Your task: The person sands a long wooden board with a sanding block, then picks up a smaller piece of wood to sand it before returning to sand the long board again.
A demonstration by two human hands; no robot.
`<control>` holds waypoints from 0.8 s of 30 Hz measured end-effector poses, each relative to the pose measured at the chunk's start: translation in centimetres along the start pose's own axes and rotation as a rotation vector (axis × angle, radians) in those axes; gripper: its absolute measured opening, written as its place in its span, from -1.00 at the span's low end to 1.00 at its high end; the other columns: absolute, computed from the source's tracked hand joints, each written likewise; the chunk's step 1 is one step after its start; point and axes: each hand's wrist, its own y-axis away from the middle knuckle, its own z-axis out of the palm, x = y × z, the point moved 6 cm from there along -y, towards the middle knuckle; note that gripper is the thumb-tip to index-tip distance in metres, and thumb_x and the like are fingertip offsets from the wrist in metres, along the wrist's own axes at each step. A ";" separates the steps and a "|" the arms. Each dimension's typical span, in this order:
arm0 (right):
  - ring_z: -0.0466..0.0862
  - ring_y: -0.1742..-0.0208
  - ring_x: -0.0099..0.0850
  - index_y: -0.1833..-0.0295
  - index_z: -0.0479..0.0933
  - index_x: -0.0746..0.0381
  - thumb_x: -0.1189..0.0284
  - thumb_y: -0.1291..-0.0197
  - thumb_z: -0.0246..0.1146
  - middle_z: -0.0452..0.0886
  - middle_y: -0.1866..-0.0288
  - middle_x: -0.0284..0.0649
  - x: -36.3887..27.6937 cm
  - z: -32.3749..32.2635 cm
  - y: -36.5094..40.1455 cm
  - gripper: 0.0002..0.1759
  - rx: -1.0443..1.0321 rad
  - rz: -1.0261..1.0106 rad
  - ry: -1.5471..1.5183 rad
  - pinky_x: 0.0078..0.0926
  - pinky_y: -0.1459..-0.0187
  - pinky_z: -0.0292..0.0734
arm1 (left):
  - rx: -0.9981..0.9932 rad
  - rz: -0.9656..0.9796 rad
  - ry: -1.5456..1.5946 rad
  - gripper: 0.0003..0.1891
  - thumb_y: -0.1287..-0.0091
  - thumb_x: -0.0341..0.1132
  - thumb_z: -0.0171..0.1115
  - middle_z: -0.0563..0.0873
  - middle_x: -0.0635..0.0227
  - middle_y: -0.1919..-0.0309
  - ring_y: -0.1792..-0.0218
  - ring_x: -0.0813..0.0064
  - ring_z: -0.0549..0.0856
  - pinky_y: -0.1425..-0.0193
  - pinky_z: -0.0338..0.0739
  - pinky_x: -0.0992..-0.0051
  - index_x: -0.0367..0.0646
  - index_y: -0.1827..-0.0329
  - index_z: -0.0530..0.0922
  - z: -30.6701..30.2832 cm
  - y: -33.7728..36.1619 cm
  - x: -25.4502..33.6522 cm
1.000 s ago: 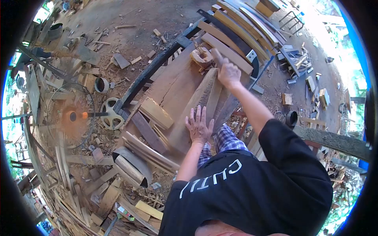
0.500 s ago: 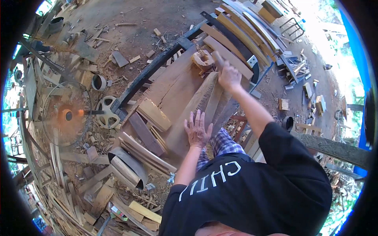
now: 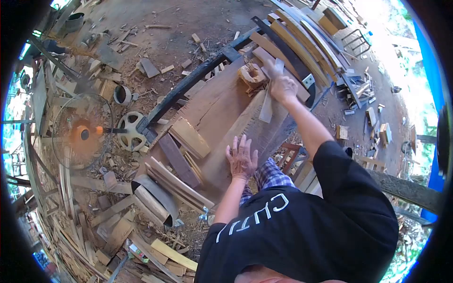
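My left hand [image 3: 242,158] lies with fingers spread on the near end of a wide brown wooden board [image 3: 226,134] on the workbench. My right hand [image 3: 284,89] is closed round a thin, pale, flat strip [image 3: 266,109], partly blurred by motion. It slants across the far end of the board, and its upper end shows beyond my fingers. What it is made of is hard to tell. Just left of that hand sits a block of wood with a hole in it [image 3: 252,75].
Wood blocks [image 3: 190,137] and curved strips [image 3: 177,185] lie on the bench's left side. Long planks [image 3: 302,40] are stacked at its far right. A fan [image 3: 82,133] stands left, and offcuts [image 3: 150,68] litter the ground. A bent sheet-metal piece [image 3: 163,198] lies near the bench.
The strip in my right hand has swung to a different slant across the board. My left hand stays flat on the wood. The whole view has shifted slightly.
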 end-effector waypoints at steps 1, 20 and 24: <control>0.72 0.05 0.07 -0.41 0.29 0.23 0.32 -0.24 0.25 0.69 0.15 0.10 -0.8 -0.2 2.2 -0.36 0.105 -0.016 0.081 0.07 0.03 0.61 | -0.006 -0.035 0.070 -0.39 -0.37 0.03 0.22 0.41 0.26 -0.44 -0.52 0.13 0.27 -0.52 0.03 -0.14 -0.06 -0.41 0.40 0.0 -0.1 0.2; 0.60 -0.16 -0.32 -0.24 0.44 0.31 0.04 -0.36 0.26 0.63 -0.13 -0.08 8.2 6.3 13.7 -0.41 -0.200 0.218 -1.261 -0.32 -0.22 0.46 | -0.049 0.065 0.058 -0.28 -0.33 0.07 0.26 0.43 0.18 -0.27 -0.29 0.12 0.39 -0.39 0.20 0.08 -0.12 -0.48 0.36 2.7 -7.0 3.5; 0.67 -0.12 -0.08 -0.18 0.41 0.33 0.01 -0.34 0.26 0.66 -0.05 0.08 10.8 5.2 14.2 -0.39 -0.067 0.298 -1.090 -0.19 -0.15 0.52 | -0.051 0.106 0.111 -0.35 -0.32 -0.13 0.28 0.42 0.19 -0.31 -0.30 0.12 0.39 -0.39 0.22 0.08 -0.08 -0.48 0.36 2.1 -3.9 3.7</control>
